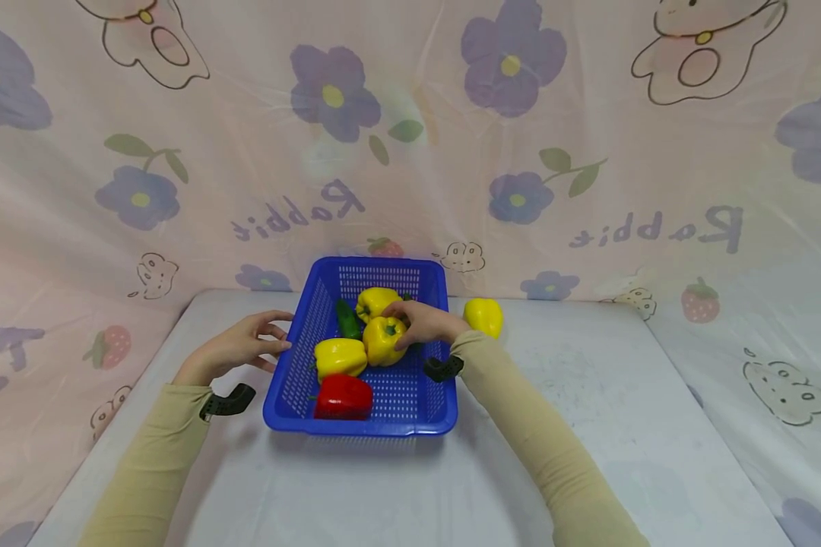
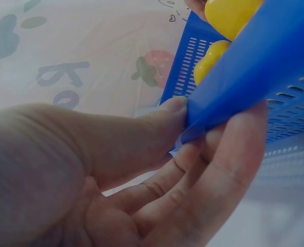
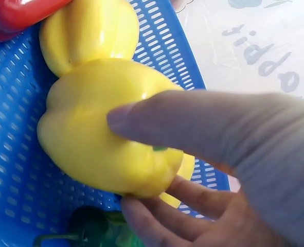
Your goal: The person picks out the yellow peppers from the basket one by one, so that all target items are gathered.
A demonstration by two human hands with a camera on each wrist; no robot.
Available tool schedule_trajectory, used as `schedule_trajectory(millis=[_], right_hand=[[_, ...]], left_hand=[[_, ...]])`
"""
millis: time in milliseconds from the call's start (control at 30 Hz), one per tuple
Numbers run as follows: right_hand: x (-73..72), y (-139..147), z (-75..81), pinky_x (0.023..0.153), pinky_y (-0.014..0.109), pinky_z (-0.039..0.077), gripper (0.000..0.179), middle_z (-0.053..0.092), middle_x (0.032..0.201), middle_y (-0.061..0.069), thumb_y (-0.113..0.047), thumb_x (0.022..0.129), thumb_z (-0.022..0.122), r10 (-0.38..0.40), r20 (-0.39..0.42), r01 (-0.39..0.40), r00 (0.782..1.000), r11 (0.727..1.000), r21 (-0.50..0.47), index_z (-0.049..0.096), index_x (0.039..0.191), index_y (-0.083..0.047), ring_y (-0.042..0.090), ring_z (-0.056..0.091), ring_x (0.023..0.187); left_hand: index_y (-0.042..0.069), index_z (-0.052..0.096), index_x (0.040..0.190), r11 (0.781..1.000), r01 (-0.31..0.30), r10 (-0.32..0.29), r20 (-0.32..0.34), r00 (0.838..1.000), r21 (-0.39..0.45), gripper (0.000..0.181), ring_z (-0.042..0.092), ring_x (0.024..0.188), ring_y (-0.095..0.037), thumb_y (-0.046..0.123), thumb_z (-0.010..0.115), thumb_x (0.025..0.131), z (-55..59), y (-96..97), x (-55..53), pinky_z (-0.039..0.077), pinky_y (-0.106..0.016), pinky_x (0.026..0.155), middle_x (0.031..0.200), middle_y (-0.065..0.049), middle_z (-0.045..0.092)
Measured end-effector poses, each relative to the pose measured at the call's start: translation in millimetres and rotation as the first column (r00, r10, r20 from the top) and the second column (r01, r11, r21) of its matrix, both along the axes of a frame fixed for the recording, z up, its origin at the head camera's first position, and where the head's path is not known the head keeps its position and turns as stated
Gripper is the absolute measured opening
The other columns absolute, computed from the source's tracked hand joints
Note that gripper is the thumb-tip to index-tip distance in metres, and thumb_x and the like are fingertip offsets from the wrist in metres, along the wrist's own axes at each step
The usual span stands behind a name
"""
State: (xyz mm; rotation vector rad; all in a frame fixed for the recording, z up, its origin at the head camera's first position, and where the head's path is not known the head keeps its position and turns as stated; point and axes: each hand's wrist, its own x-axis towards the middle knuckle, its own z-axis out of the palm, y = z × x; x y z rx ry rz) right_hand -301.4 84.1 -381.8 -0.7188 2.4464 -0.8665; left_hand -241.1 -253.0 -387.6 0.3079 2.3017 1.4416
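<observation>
A blue plastic basket point(image 1: 362, 428) with slotted walls stands on the white table. My left hand point(image 1: 242, 346) is at its left side; in the left wrist view the thumb point(image 2: 172, 108) and fingers pinch the basket's rim. Inside the basket, my right hand point(image 1: 427, 323) grips a yellow bell pepper point(image 1: 381, 343), thumb on top and fingers at its side. Around it lie two more yellow bell peppers, one behind point(image 1: 375, 300) and one to the left point(image 1: 340, 358). A red bell pepper point(image 1: 344, 396) sits at the front, and a dark green pepper point(image 1: 347, 320) towards the back.
Outside the basket, another yellow bell pepper point(image 1: 483, 317) rests on the table, just right of the basket's back corner. Under the right hand, a green pepper with a stem point(image 3: 97, 226) partly shows. A printed curtain point(image 1: 417, 175) hangs behind the table point(image 1: 588, 410).
</observation>
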Motion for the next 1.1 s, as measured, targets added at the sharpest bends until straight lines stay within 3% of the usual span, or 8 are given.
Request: schedule_trajectory(millis=[400,700,1100], right_hand=[[1.9,2.1,-4.0,0.105,0.035,0.037,0.058,0.053,0.13,0.004,-0.006,0.077,0.079,0.016,-0.031,-0.018,0.999,0.999,-0.05,0.055,0.13,-0.016,0.02,0.048,0.116],[8.5,9.1,-7.3,0.101,0.033,0.041,0.058,0.055,0.127,-0.001,-0.013,0.078,0.079,0.04,-0.135,-0.053,0.99,0.994,-0.093,0.054,0.13,-0.017,0.017,0.051,0.112],[19.5,26.9,-4.3,0.104,0.039,0.039,0.062,0.05,0.133,0.002,-0.016,0.079,0.078,-0.006,-0.15,-0.029,0.989,0.973,-0.23,0.051,0.134,-0.014,0.019,0.047,0.118]], left_hand=[[-0.002,0.024,0.147,1.0,-0.01,0.01,0.004,1.0,-0.006,0.064,0.063,0.086,-0.028,0.012,0.06,0.095,1.4,0.6,1.1,0.057,-0.044,0.072,0.11,-0.024,0.051],[-0.002,0.023,0.147,1.0,-0.005,0.005,0.006,1.0,0.014,0.065,0.063,0.086,-0.029,0.013,0.06,0.095,1.3,0.2,2.5,0.057,-0.043,0.072,0.11,-0.024,0.052],[-0.002,0.022,0.147,1.0,-0.005,0.005,0.01,1.0,0.018,0.067,0.064,0.086,-0.029,0.013,0.061,0.095,-1.6,-0.3,1.8,0.057,-0.044,0.072,0.111,-0.024,0.052]])
